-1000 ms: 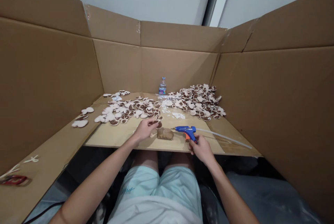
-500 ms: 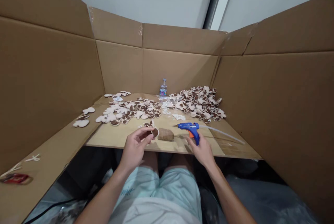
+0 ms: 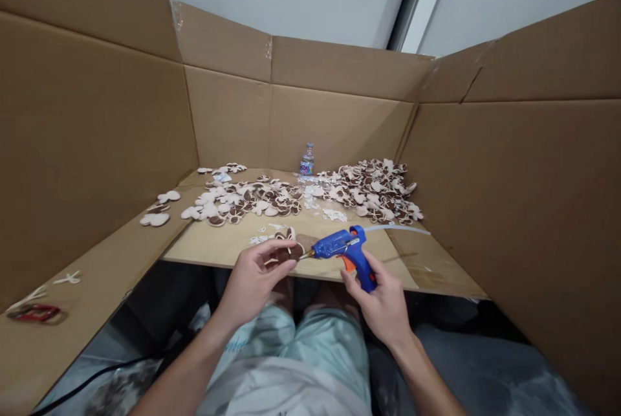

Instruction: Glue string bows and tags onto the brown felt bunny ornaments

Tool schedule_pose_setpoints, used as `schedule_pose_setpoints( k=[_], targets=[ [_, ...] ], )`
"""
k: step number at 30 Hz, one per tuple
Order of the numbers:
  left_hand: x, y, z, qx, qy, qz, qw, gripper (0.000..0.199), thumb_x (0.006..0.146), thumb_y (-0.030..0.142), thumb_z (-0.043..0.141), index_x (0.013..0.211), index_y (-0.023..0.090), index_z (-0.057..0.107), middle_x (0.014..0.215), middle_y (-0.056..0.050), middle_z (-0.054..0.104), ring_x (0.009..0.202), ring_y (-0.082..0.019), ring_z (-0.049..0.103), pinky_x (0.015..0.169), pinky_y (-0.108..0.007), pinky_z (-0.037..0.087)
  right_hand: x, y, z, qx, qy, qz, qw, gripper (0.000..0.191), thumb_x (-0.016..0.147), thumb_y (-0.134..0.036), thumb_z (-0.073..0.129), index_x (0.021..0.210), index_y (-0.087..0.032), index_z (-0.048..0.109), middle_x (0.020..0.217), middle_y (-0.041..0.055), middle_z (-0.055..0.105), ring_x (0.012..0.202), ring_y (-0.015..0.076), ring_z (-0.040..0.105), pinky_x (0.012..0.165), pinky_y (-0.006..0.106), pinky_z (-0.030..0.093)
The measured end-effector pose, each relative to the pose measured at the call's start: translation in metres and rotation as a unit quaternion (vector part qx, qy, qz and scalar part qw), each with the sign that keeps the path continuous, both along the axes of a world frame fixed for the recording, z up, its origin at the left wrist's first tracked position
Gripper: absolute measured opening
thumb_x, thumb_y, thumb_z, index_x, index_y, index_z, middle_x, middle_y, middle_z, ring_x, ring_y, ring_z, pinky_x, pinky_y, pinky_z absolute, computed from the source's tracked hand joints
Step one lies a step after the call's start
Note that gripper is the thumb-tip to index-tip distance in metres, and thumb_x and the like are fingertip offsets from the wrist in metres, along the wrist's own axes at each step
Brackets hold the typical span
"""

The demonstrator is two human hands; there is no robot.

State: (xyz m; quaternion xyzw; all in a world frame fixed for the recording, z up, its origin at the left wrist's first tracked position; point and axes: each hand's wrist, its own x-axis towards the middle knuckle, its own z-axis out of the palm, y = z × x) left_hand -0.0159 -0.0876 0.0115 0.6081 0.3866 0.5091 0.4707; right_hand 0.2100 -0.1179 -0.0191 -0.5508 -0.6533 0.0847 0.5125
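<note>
My left hand (image 3: 259,273) pinches a brown felt piece (image 3: 290,251) with pale edging and ear-like lobes, holding it above the front of the board. My right hand (image 3: 381,296) grips the handle of a blue glue gun (image 3: 337,244) with an orange trigger. The gun's metal nozzle points left, at the right edge of the felt piece; whether it touches I cannot tell. A clear glue stick (image 3: 398,228) trails from the gun's back. Behind the nozzle lies a brown block-like thing (image 3: 306,240), partly hidden.
Brown and white felt pieces form a left heap (image 3: 242,201) and a right heap (image 3: 376,191). Small white bits (image 3: 334,215) lie between them, near a water bottle (image 3: 306,160). Cardboard walls (image 3: 334,89) surround the work board (image 3: 204,244). A red tool (image 3: 35,313) lies far left.
My right hand has brought the glue gun left and toward me, so its nozzle is now at the felt piece. The felt piece has shifted slightly right in my left hand.
</note>
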Motion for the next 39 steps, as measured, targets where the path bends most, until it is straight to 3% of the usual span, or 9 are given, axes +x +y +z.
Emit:
schedule_pose_setpoints(
  k=[7,14,25,39],
  targets=[
    [-0.002,-0.009,0.004,0.010,-0.003,-0.006,1.000,0.027,0.076,0.024,0.072,0.103,0.020,0.071,0.104,-0.006,0.074,0.097,-0.020,0.068,0.087,-0.033,0.054,0.000,0.001,-0.004,0.028,-0.031,-0.015,0.999,0.039,0.083,-0.041,0.062,0.109,-0.011,0.065,0.086,0.0082,0.071,0.070,0.0191,0.064,0.065,0.028,0.053],
    [-0.004,-0.013,0.008,0.005,-0.008,-0.012,1.000,0.027,0.076,0.025,0.073,0.103,0.022,0.071,0.103,-0.004,0.074,0.096,-0.018,0.068,0.086,-0.029,0.054,0.000,-0.001,-0.002,0.056,-0.039,-0.026,0.997,0.039,0.084,-0.039,0.061,0.110,-0.011,0.066,0.092,0.0108,0.072,0.075,0.0210,0.067,0.067,0.029,0.055],
    [-0.005,-0.016,0.011,0.004,-0.003,-0.007,1.000,0.025,0.077,0.024,0.073,0.102,0.023,0.072,0.105,-0.004,0.074,0.099,-0.018,0.067,0.090,-0.031,0.054,-0.001,-0.005,0.005,0.090,-0.053,-0.021,0.994,0.031,0.086,-0.034,0.059,0.107,-0.011,0.066,0.090,0.0119,0.072,0.076,0.0208,0.069,0.066,0.028,0.055],
    [-0.004,-0.015,0.011,0.011,-0.002,0.013,1.000,0.025,0.074,0.024,0.074,0.099,0.021,0.073,0.103,-0.005,0.074,0.096,-0.020,0.067,0.087,-0.033,0.055,0.002,-0.003,-0.001,0.122,-0.049,-0.060,0.989,0.036,0.084,-0.036,0.061,0.110,-0.013,0.068,0.086,0.0118,0.072,0.074,0.0233,0.067,0.067,0.032,0.055]
  ],
)
